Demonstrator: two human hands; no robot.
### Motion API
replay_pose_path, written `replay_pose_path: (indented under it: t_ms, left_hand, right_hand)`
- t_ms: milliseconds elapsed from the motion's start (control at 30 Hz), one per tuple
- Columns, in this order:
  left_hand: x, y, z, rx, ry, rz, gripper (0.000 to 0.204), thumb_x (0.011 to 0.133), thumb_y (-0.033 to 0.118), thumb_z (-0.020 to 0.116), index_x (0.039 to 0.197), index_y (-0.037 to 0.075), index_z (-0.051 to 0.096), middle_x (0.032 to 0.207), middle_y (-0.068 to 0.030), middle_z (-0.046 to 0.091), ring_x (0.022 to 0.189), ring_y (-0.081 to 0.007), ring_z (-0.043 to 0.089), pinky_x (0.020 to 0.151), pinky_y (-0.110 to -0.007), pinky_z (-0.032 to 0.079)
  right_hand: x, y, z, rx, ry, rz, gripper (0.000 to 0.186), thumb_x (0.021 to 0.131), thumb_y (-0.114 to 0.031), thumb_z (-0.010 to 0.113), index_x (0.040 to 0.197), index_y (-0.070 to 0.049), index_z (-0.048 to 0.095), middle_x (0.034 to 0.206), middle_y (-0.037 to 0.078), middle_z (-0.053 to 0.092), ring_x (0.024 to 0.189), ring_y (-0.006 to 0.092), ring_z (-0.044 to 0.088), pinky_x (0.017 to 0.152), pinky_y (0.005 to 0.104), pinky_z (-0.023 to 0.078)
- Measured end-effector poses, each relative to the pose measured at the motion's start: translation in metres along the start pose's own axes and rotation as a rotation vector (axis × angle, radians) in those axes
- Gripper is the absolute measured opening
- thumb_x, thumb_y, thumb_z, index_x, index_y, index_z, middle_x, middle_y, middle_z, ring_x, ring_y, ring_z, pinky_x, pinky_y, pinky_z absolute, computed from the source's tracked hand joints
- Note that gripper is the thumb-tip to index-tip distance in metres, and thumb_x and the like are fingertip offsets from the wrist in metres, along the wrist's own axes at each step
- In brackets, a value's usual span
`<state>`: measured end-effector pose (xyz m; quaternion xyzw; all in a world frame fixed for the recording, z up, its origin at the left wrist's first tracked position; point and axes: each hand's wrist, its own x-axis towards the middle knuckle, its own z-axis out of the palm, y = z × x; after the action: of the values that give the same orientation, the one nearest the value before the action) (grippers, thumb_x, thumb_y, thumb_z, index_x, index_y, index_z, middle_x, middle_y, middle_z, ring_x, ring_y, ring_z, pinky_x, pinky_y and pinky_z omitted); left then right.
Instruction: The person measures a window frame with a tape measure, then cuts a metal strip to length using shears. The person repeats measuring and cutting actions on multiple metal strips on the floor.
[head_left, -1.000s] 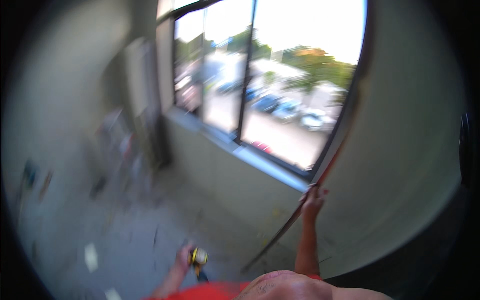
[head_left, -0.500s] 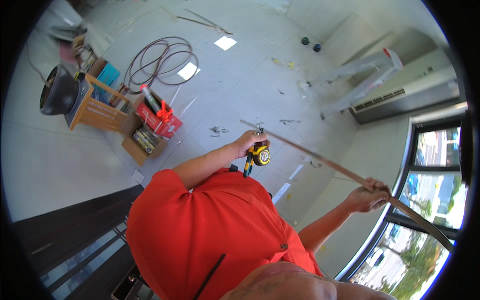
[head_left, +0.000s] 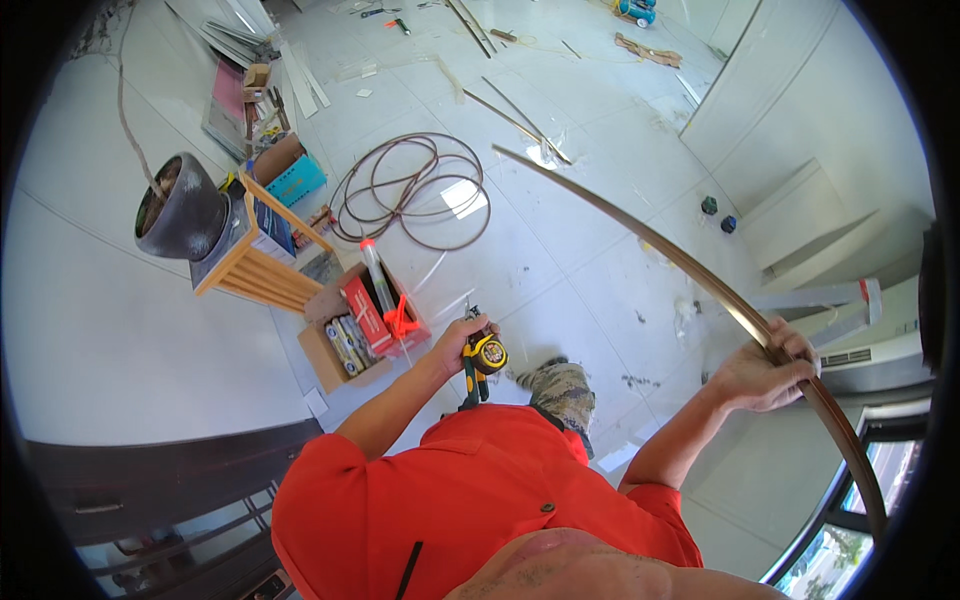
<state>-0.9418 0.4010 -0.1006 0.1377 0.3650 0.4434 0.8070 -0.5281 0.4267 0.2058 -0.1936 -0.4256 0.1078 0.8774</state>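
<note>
Brown, faintly glossy: a long slender strip (head_left: 712, 287), gripped in the right hand (head_left: 766, 370) partway along its length. Reaches out over the pale tiled floor (head_left: 560, 300) at one end, runs down toward the window (head_left: 825, 570) at the other — probably held between its ends for balance, though hard to judge through such a bent view. Looks firmly pinched rather than loosely cradled.

In the left hand (head_left: 468, 338), closed likewise: a yellow-and-black tape measure (head_left: 489, 354) and, bunched against it, pliers (head_left: 470, 378) with yellow-and-dark handles. Seems a handy way of carrying two small tools in one fist, and of sparing the right hand for the strip. Cannot tell from here how to divide that grip between them.

To the left, an opened cardboard box (head_left: 316, 362) with cylinders (head_left: 348, 342) and a red carton (head_left: 368, 318), near a wooden stand (head_left: 262, 282) under a dark planter (head_left: 207, 212); perhaps grouped by the wall (head_left: 150, 340) for walking room. Farther out, a loosely looped brown coil (head_left: 403, 212) — touched by neither hand.
</note>
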Motion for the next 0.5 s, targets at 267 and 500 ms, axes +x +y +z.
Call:
replay_pose_path:
  t_ms: [267, 500]
  left_hand:
    - [0.215, 0.151, 0.092, -0.041, -0.180, -0.009, 0.036, 0.106, 0.033, 0.067, 0.114, -0.002, 0.068, 0.142, -0.0177, 0.065, 0.087, -0.0111, 0.068, 0.074, -0.029, 0.064]
    - [0.381, 0.291, 0.220, -0.109, -0.352, -0.039, 0.019, 0.104, 0.026, 0.069, 0.106, 0.007, 0.068, 0.164, -0.0206, 0.046, 0.092, -0.0101, 0.068, 0.073, -0.029, 0.064]
  right_hand:
    - [0.079, 0.257, 0.068, 0.032, 0.183, 0.134, 0.047, 0.109, -0.048, 0.058, 0.117, -0.001, 0.059, 0.109, 0.011, 0.064, 0.107, 0.0261, 0.066, 0.106, 0.0496, 0.055]
    - [0.192, 0.411, 0.097, 0.222, 0.314, 0.058, 0.051, 0.107, -0.060, 0.055, 0.100, -0.010, 0.061, 0.089, 0.004, 0.051, 0.084, 0.0211, 0.054, 0.092, 0.0441, 0.055]
